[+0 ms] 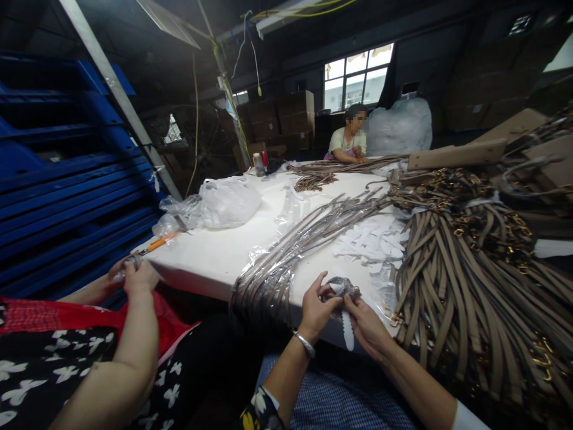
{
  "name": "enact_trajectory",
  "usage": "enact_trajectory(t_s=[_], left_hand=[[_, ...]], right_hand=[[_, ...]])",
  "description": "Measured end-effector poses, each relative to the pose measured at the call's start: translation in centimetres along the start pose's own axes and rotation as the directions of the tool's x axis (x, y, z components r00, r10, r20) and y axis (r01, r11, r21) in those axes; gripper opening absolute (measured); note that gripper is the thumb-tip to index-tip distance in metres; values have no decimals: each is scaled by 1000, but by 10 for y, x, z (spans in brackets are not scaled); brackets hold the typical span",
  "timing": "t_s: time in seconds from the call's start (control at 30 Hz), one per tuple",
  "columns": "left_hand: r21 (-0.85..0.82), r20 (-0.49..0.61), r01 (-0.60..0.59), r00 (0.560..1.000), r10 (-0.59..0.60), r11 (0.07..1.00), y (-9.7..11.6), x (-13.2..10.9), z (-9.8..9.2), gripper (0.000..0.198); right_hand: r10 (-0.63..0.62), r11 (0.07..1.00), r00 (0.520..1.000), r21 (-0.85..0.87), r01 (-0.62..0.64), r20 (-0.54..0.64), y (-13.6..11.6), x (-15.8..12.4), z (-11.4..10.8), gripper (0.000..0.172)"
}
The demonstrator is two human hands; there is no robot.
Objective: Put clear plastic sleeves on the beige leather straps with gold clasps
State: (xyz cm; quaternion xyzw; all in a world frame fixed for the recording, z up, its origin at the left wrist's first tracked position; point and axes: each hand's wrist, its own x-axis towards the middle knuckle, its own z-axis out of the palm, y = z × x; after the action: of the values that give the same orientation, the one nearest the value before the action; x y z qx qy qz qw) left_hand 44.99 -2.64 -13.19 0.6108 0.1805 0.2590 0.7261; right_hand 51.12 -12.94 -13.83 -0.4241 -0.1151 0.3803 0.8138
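My left hand [316, 307], with a silver bangle at its wrist, pinches a strap end wrapped in clear plastic [341, 285] above the table's near edge. My right hand [367, 327] closes on the same bundle from the other side, thumb and fingers together. A white notched strip [348, 329] hangs down between both hands. Part of the bundle is hidden by my fingers. Just left of my hands, a row of long taupe straps in clear plastic [273, 278] lies over the edge. White notched strips [373, 242] are piled beyond my hands.
Many taupe straps with gold buckles [461, 286] hang over the right side. A co-worker's hands [136, 278] handle something at the left corner, near an orange-handled tool [160, 242]. Another person [351, 140] sits across the white table [210, 260]. Plastic bags [228, 203] lie there.
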Motion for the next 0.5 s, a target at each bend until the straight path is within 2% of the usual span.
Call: enact_trajectory(t_s=[0.13,0.33,0.5], left_hand=[[79,-5,-68,998,69,995,0,-2,3,69],[304,13,-190,981,196,933,4,-1,2,41],[292,85,-243,970,228,925,4,0,-1,48]], right_hand=[[-14,999,1000,-36,14,-7,-1,1,-1,35],[2,998,1000,-66,-3,-27,-3,1,0,35],[13,996,999,-84,-15,-30,-3,2,1,35]])
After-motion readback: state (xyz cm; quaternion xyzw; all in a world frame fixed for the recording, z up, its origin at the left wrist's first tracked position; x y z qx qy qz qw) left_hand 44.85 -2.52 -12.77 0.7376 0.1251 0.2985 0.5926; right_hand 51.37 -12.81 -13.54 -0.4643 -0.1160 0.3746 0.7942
